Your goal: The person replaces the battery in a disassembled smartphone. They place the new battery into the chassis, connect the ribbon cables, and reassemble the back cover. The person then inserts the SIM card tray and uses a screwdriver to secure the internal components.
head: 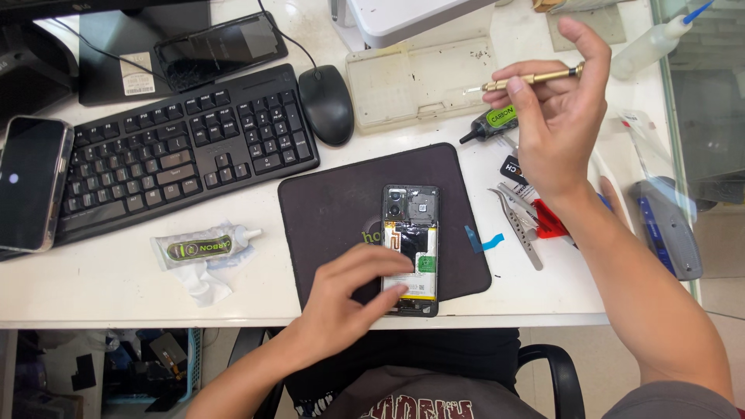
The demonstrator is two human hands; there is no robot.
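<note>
An opened smartphone point(412, 233) with its back cover off lies on a dark mat point(334, 209) at the desk's front edge, battery and camera module exposed. My left hand point(349, 299) rests on the phone's lower half, fingertips pressing on the battery area. My right hand point(555, 116) is raised above the desk's right side and grips a brass-coloured precision screwdriver point(535, 77) between thumb and fingers, its tip pointing left.
A black keyboard point(178, 147), a mouse point(327, 103) and a second phone point(29, 182) lie to the left. A glue tube point(203, 248) sits near the front edge. Tweezers point(520, 225), a black glue bottle point(490, 124), a clear parts tray point(419, 77) and a blue tape strip point(479, 240) surround the mat.
</note>
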